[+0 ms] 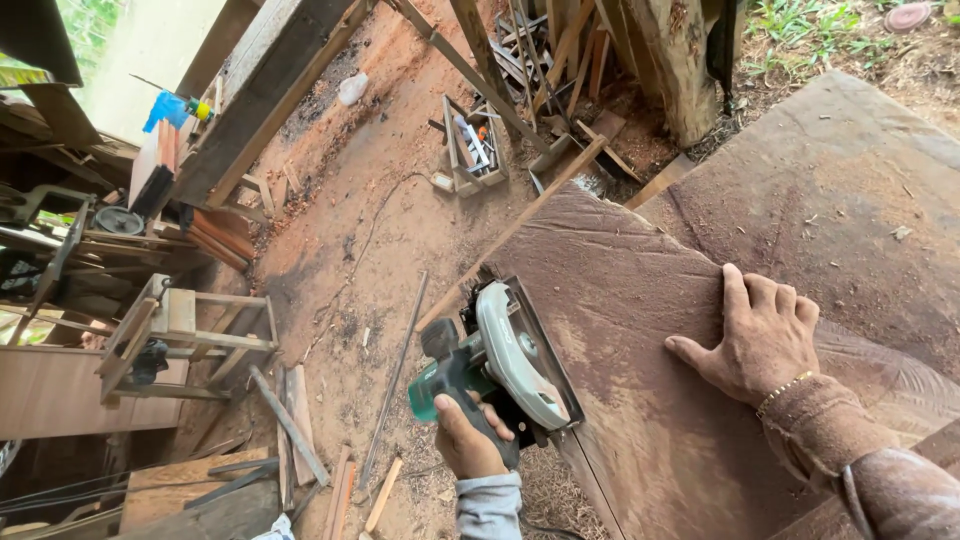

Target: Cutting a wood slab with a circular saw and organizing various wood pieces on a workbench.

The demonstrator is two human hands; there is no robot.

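Gripped firmly by the left hand (468, 438), a green circular saw (500, 365) is set at the left edge of the wooden board (640, 400). Heavy and stiff, it is best held by its handle. Further right, the right hand (757, 337) is pressed flat, fingers spread, on the board.

A large wooden board (640, 330) fills the right side, tilted, its left edge running from the far middle down to the near bottom. A circular saw (505, 365) sits on that left edge, near its lower end. The left hand (468, 440) grips the saw's handle from below, just off the board. The right hand (755, 335) lies flat on the board, right of the saw and well apart from it. Left of the board, on the ground, stands a wooden frame (185, 340); beyond the board's far end sits an open tool box (472, 150)
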